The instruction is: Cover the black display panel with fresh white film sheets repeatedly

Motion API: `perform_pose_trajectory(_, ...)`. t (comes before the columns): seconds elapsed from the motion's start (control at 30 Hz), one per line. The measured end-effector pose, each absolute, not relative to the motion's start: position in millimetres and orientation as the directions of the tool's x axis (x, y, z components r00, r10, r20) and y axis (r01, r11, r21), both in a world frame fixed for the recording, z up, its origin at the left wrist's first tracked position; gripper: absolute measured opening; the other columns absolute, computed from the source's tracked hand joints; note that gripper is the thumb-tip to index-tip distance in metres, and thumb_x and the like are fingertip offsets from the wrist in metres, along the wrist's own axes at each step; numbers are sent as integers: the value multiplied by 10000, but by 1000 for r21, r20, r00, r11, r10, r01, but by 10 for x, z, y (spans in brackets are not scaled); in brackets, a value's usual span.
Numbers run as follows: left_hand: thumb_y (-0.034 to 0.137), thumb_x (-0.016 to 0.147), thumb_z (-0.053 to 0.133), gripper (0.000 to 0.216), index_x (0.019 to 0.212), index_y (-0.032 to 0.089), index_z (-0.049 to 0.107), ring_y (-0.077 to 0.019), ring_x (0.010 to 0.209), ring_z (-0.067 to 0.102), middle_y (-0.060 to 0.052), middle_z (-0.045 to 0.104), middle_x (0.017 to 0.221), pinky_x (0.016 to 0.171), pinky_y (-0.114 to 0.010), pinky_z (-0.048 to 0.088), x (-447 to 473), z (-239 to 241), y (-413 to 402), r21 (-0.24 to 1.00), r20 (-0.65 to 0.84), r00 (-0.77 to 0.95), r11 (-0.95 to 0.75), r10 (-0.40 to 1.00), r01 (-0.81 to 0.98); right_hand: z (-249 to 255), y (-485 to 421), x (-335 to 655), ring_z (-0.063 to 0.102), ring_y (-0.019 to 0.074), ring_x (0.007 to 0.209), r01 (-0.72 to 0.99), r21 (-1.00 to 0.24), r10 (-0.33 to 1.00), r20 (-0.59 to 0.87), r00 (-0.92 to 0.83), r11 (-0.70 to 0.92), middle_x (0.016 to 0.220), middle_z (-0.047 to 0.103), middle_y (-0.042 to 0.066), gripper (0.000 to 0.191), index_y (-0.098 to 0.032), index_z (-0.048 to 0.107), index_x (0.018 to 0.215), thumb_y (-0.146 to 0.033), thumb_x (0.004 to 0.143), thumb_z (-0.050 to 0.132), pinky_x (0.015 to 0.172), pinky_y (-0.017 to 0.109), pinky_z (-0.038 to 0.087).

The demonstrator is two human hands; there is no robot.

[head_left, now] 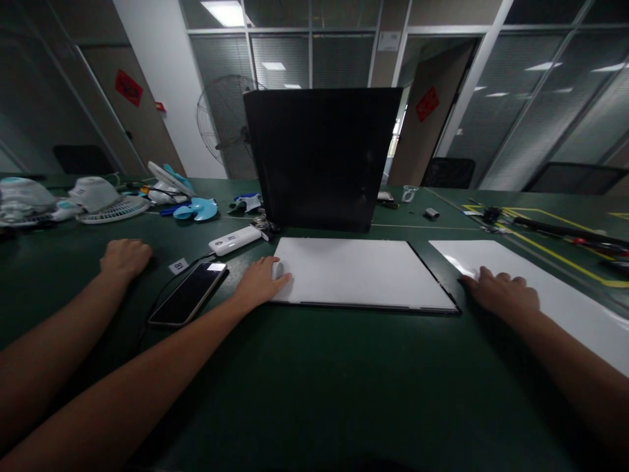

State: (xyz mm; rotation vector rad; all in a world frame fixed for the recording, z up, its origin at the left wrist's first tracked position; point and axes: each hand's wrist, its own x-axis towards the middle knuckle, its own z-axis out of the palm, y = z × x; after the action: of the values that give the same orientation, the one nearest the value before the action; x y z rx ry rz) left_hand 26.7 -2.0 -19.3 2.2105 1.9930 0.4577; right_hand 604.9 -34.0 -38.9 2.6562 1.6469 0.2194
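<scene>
A flat white panel (354, 272) with a thin black frame along its front and right edges lies on the green table. My left hand (259, 283) grips the panel's left edge, thumb on top and fingers curled at the side. To the right, a glossy white sheet (555, 295) lies at a slant. My right hand (504, 293) holds the sheet's left edge, its thumb at the edge and its fingers bent over the top. Directly behind the white panel, a large black panel (324, 157) stands upright.
Another person's closed hand (126, 257) rests at the left. Nearby are a phone (189, 295), a white power strip-like device (236, 240) and a numbered tag (178, 265). Fan parts (113, 208) and blue blades (197, 209) lie behind. A small clear cup (409, 193) stands at the back.
</scene>
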Motion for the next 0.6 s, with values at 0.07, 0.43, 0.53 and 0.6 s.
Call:
perform_pose_trajectory(0.07, 607, 904, 543, 697, 1419, 137, 532, -359, 1278, 581, -183, 596, 1424, 1084, -473, 442, 266, -192, -19, 294, 137, 84, -122, 987, 948, -384, -343, 6028, 512, 498, 1221, 888, 107, 893, 112, 435, -446, 1326, 547, 284, 850, -191, 518, 1424, -721, 929, 74, 843, 593, 449)
perform_pose_trajectory(0.43, 609, 905, 525, 686, 1400, 134, 545, -352, 1298, 572, -182, 604, 1414, 1096, -450, 433, 251, -211, -16, 274, 160, 106, -148, 981, 950, -378, -303, 5936, 536, 456, 1177, 888, 157, 900, 129, 416, -433, 1265, 563, 288, 729, -137, 507, 1386, -587, 980, 102, 880, 557, 436)
perform_pose_trajectory(0.53, 614, 908, 517, 685, 1407, 145, 539, -354, 1287, 579, -181, 601, 1420, 1083, -455, 442, 250, -202, -22, 279, 143, 93, -131, 985, 951, -371, -302, 5915, 546, 456, 1164, 891, 157, 902, 142, 407, -426, 1236, 576, 295, 713, -107, 506, 1375, -554, 986, 109, 879, 558, 438)
perform_pose_trajectory(0.6, 608, 910, 519, 674, 1405, 150, 535, -353, 1286, 579, -181, 596, 1430, 1084, -461, 439, 252, -195, -28, 279, 137, 93, -128, 986, 952, -365, -308, 5901, 551, 457, 1155, 895, 155, 905, 152, 397, -418, 1212, 586, 302, 695, -94, 519, 1358, -529, 989, 123, 871, 559, 441)
